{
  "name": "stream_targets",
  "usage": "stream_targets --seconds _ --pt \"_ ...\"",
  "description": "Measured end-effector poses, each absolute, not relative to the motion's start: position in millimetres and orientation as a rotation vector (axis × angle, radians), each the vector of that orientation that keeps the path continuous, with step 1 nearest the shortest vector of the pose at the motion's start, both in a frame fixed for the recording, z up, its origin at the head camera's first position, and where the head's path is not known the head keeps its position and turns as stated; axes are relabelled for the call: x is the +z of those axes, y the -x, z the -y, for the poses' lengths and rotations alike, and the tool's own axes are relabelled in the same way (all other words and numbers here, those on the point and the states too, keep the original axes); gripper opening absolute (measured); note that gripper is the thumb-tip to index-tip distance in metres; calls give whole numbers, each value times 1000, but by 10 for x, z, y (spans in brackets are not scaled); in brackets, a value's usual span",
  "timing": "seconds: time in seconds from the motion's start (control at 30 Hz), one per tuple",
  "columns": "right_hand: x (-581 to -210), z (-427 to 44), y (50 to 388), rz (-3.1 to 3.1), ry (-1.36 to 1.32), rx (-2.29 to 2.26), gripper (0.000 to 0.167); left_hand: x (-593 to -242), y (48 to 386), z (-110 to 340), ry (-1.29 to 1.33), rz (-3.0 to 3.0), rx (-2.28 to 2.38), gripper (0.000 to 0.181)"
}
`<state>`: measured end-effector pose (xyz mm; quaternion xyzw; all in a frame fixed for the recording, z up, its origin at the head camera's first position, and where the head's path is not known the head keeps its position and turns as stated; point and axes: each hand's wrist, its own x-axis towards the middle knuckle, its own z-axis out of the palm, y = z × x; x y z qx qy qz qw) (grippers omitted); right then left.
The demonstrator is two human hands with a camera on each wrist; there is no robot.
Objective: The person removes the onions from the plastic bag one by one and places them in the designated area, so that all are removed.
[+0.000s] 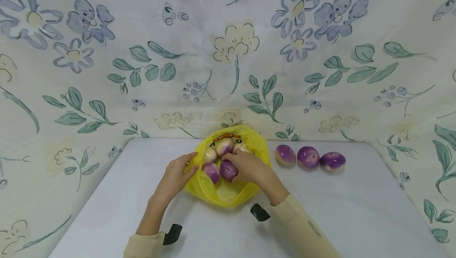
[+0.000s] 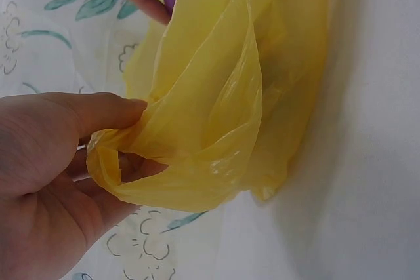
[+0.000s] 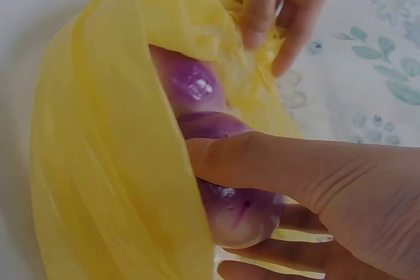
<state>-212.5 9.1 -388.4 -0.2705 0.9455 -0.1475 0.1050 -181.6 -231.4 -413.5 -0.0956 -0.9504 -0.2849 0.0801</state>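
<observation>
A yellow plastic bag (image 1: 228,198) stands on the white table with its mouth spread wide. Several purple-and-white turnips sit inside it, among them a turnip (image 1: 211,172) near the left rim. My left hand (image 1: 175,177) pinches the bag's left edge between thumb and fingers, the thin plastic (image 2: 190,129) bunched there in the left wrist view. Inside the mouth, my right hand (image 1: 248,167) grips a purple turnip (image 1: 228,170). The right wrist view has the thumb across this turnip (image 3: 243,218) and the fingers beneath it.
Three more turnips lie in a row on the table right of the bag: a left one (image 1: 285,155), a middle one (image 1: 308,158) and a right one (image 1: 333,161). Behind the white table (image 1: 356,206) hangs a floral cloth (image 1: 199,95).
</observation>
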Motion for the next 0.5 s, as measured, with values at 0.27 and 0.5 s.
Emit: stream_targets --seconds 0.27,0.5 --pt "-3804 -163 2036 -2808 821 -488 69 -4137 1813 2315 283 2846 -845 46" --pt "-3774 -282 1989 -2840 866 -499 69 -4137 1811 2318 284 2847 -854 45"
